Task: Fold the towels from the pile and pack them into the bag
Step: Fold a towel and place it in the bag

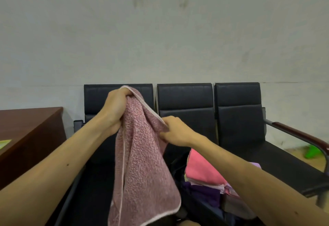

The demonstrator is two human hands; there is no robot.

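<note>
A dusty-pink towel (pixel 142 168) with a pale edge hangs in the air in front of the seats. My left hand (pixel 115 108) grips its top corner, bunched in the fist. My right hand (pixel 175 131) pinches the pale edge lower down on the right side. The towel's lower half droops to the bottom of the view. Beneath my right forearm lies the pile of towels (pixel 204 172), with a coral-pink one on top and purple ones under it. A dark bag-like shape beside the pile is too indistinct to identify.
A row of three black padded seats (pixel 185 101) stands against a pale wall, with a brown-topped metal armrest (pixel 299 133) at the right. A dark wooden desk (pixel 26 133) is at the left. A green object (pixel 313 152) lies on the floor at far right.
</note>
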